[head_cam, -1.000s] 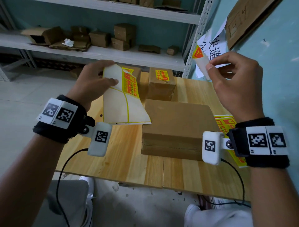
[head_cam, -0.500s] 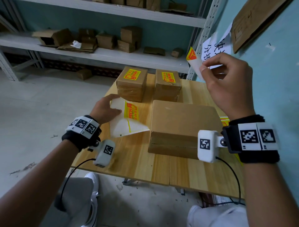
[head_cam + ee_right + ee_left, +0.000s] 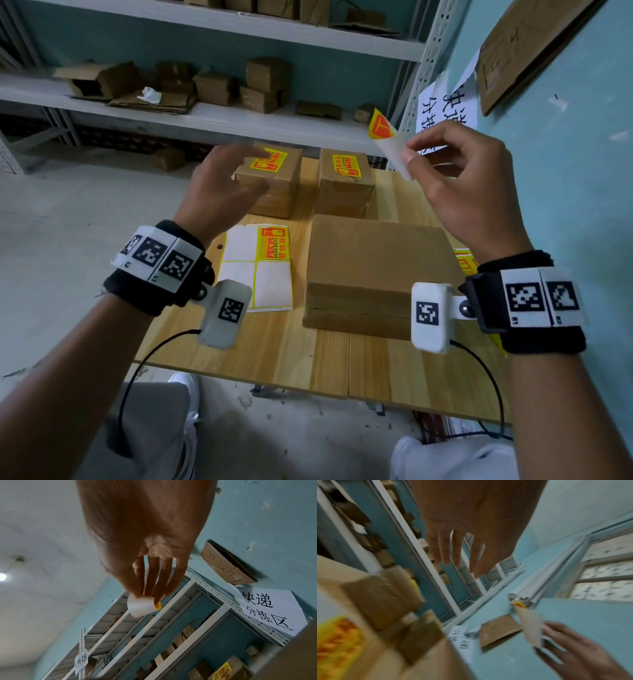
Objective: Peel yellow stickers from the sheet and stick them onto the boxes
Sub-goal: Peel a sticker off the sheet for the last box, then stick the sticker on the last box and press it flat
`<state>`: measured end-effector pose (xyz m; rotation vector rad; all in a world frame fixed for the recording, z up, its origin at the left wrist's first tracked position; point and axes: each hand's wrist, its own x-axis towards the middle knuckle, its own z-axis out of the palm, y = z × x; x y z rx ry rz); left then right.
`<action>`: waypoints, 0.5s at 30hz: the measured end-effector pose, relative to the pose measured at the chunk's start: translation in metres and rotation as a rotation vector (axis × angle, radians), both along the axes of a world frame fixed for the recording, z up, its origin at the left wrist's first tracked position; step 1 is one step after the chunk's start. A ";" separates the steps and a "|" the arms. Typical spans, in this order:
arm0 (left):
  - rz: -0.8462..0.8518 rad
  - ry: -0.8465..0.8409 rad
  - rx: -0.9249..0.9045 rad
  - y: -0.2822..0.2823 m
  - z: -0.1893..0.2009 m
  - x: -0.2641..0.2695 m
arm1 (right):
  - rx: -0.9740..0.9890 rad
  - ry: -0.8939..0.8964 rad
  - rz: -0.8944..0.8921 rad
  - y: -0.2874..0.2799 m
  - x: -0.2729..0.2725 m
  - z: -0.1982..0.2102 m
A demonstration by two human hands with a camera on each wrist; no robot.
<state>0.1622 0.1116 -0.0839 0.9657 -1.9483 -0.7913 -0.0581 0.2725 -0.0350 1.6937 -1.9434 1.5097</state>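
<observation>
My right hand (image 3: 411, 156) pinches a peeled yellow sticker (image 3: 388, 140) in the air above the table's far right, its white back toward me; the same sticker (image 3: 141, 606) curls past my fingertips in the right wrist view. The sticker sheet (image 3: 257, 267) lies flat on the table with one yellow sticker left on it. My left hand (image 3: 236, 171) hovers blurred above the table, fingers relaxed, holding nothing. A large plain cardboard box (image 3: 373, 263) sits in the middle. Behind it stand two small boxes (image 3: 270, 185) (image 3: 344, 185), each with a yellow sticker on top.
The wooden table (image 3: 274, 349) ends near my knees. More yellow stickers (image 3: 466, 262) lie at its right edge by the blue wall (image 3: 565, 154). A metal shelf (image 3: 205, 116) with cardboard boxes stands behind the table.
My left hand let go of the sheet, which now lies flat on the table, and rose toward the small boxes. My right hand keeps pinching the peeled sticker.
</observation>
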 end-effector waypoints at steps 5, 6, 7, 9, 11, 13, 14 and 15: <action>-0.178 0.118 -0.067 0.031 0.033 -0.022 | 0.063 0.054 0.130 0.005 0.009 -0.002; -0.198 0.111 -0.092 0.033 0.036 -0.026 | 0.083 0.064 0.153 0.005 0.010 -0.003; -0.217 0.100 -0.115 0.034 0.039 -0.030 | 0.103 0.074 0.177 0.006 0.012 -0.003; -0.249 0.055 -0.162 0.034 0.041 -0.037 | 0.139 0.095 0.215 0.006 0.014 -0.005; -0.268 0.017 -0.237 0.034 0.042 -0.043 | 0.162 0.114 0.233 0.006 0.014 -0.006; -0.277 -0.002 -0.296 0.034 0.043 -0.047 | 0.185 0.128 0.230 0.006 0.013 -0.008; -0.285 -0.008 -0.313 0.035 0.043 -0.049 | 0.193 0.133 0.225 0.007 0.011 -0.009; -0.296 -0.010 -0.320 0.035 0.043 -0.051 | 0.199 0.133 0.220 0.007 0.009 -0.010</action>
